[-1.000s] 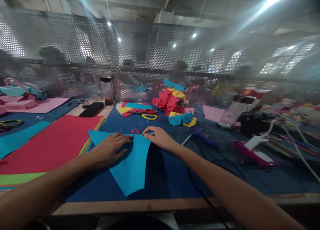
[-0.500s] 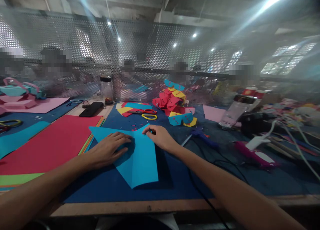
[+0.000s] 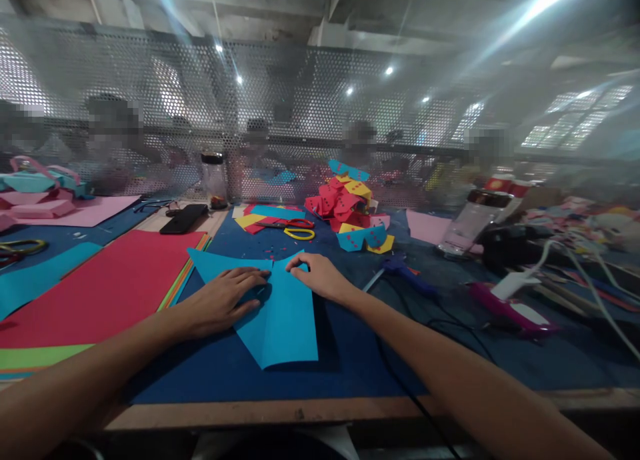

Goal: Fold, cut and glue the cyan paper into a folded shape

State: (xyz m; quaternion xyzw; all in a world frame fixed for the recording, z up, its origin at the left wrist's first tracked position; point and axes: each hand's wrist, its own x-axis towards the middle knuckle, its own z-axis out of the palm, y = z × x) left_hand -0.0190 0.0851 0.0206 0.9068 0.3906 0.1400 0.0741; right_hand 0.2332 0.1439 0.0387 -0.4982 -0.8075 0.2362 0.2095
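A creased sheet of blue paper (image 3: 290,327) lies on the dark blue table mat, its right part lifted slightly along a fold. Resting across the left part of the sheet, my left hand (image 3: 227,297) is flat with its fingers stretched out. At the top right edge, my right hand (image 3: 315,273) has its fingers curled and pinches the paper between thumb and fingers. Just beyond the sheet sit scissors (image 3: 299,233) with red and yellow handles, on scraps of coloured paper (image 3: 250,221).
Stacked coloured sheets (image 3: 115,287) with red on top lie at left, near a black phone (image 3: 184,219). Folded paper pieces (image 3: 345,203) are heaped ahead. To the right are a blue glue gun (image 3: 407,273), cables, a jar (image 3: 470,223) and a purple power strip (image 3: 515,310).
The blue sheet's left corner and my left hand have shifted slightly to the right. The sheet's lower edge has moved slightly away from me. My right hand has barely moved.
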